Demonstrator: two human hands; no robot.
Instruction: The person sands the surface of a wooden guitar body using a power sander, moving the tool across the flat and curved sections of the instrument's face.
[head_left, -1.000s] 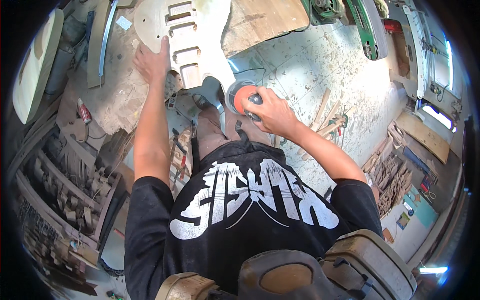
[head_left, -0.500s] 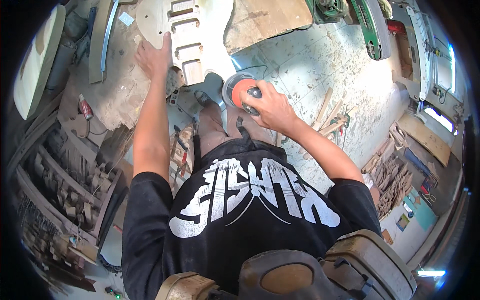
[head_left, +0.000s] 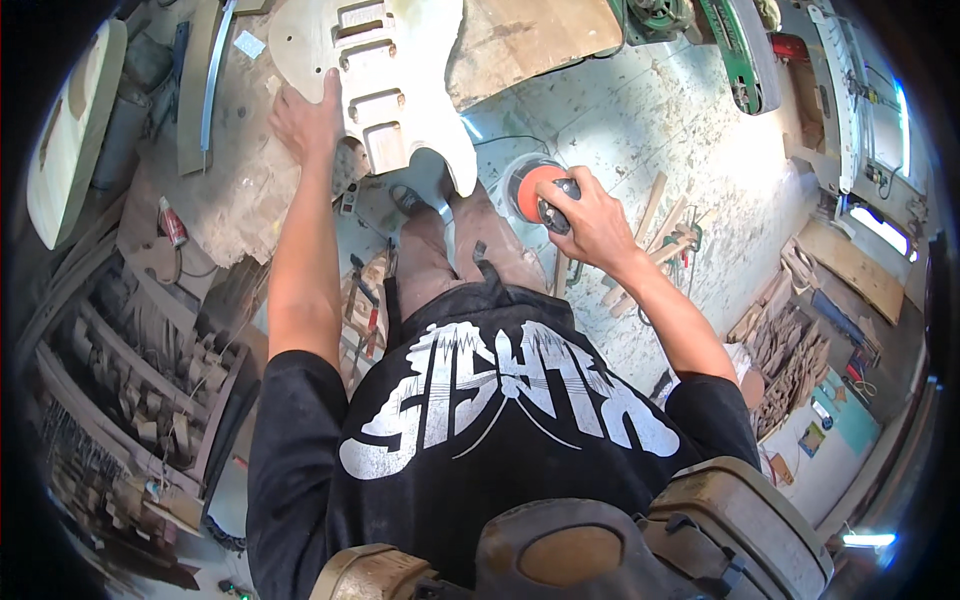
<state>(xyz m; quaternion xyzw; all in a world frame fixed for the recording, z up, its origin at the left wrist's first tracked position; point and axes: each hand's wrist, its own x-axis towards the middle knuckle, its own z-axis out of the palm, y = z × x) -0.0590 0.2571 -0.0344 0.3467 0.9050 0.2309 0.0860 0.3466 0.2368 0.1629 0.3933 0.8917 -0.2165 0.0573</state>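
Observation:
A pale wooden electric guitar body (head_left: 420, 85) with routed pockets and cut-out horns lies at the top middle, its lower end jutting past the bench. My left hand (head_left: 308, 118) grips its left edge, thumb extended along the top face and the other fingers at the rim. A round orange and black orbital sander (head_left: 538, 194) is in my right hand (head_left: 592, 222), wrapped over its top. The sander is held in the air right of the guitar body's horn, apart from the wood. Its round pad faces away from me and is partly hidden.
The worn workbench (head_left: 225, 200) has a ragged front edge. A brown board (head_left: 540, 45) and a green machine (head_left: 735, 60) stand at the far right. Another pale body blank (head_left: 75, 135) leans at left. Wood strips (head_left: 655, 240) lie on the floor; offcuts fill a rack (head_left: 140, 390).
My right hand has moved the sander rightward and slightly down, away from the guitar body's horn, which now shows fully. My left hand keeps its place at the edge.

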